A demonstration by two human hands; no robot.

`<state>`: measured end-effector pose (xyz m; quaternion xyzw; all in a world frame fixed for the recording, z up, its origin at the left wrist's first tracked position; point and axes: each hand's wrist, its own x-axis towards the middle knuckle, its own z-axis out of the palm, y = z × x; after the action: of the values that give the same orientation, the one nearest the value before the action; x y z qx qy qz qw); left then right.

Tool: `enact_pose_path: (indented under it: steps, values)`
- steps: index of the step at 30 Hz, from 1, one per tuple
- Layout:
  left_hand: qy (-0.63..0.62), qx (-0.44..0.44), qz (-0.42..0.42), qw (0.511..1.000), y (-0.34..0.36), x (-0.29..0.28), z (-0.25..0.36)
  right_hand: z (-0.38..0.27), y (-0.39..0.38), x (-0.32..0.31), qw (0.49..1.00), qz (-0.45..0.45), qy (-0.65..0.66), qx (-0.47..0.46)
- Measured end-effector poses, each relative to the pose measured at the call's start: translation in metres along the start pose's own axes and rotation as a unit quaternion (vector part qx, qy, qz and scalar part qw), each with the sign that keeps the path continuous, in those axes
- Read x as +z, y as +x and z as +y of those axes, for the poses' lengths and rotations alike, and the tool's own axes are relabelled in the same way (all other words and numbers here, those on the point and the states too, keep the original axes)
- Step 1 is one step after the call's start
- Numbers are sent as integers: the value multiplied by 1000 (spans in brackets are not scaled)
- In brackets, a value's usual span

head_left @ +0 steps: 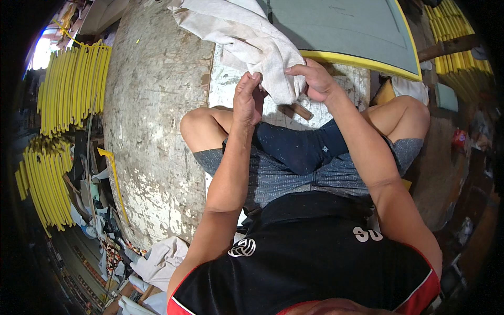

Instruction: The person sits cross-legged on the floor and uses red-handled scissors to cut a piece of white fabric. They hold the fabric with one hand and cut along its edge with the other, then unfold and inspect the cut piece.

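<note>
A long off-white cloth [270, 52] hangs in loose folds between my two hands, its far end running up past the top edge of the view. My left hand [248, 98] pinches its left edge, thumb and fingertips pressed together. At the cloth's right edge, my right hand [319, 83] grips it with the thumb on top and the fingers partly hidden behind. Just beyond my right hand lies a flat grey-green panel [346, 31] with a yellow border; the cloth overlaps its left part. A small brown wooden block [302, 111] rests below the cloth, near my crossed legs.
I sit on a worn, paint-flecked board [152, 131]. Stacked yellow-edged frames [73, 89] stand at the left, with more yellow frames [457, 31] at the far right. A yellow angled strip [115, 181] lies along the board's left side. Another crumpled cloth [163, 262] is at the lower left.
</note>
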<state>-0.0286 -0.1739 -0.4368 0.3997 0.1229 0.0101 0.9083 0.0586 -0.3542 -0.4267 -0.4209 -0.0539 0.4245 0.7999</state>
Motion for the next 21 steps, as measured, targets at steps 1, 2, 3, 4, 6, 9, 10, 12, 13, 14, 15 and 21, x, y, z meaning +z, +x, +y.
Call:
enact_pose_path:
  steps: [1,2,3,4,6,9,10,12,13,14,15,21]
  values:
    - [2,0,-1,1000,0,-1,0,0,0,0,1000,3,4,0]
    - [2,2,-1,1000,1,-2,-1,-1,-1,1,1000,7,8,1]
    - [3,2,0,1000,1,-2,-2,-1,-1,2,1000,10,12,1]
    - [3,2,0,1000,1,-2,-2,-2,-2,4,1000,15,11,1]
    - [3,1,4,1000,1,-2,-3,-3,-2,8,1000,24,9,2]
    - [38,-9,-30,999,-1,5,-3,2,0,2,1000,28,-12,5]
    - [49,-12,-24,998,0,2,-3,1,1,5,999,28,-28,0]
    - [71,-16,-13,997,2,-3,-5,0,-1,10,999,23,-24,-10]
    - [68,-16,-15,997,3,-2,-5,-1,-1,12,999,20,-22,-16]
    - [65,-15,-18,998,3,-2,-4,-1,-1,12,999,20,-28,-18]
    - [61,-14,-20,998,3,-1,-3,0,0,11,999,20,-34,-21]
    - [55,-21,-3,998,2,3,-3,0,0,14,996,54,-74,-15]
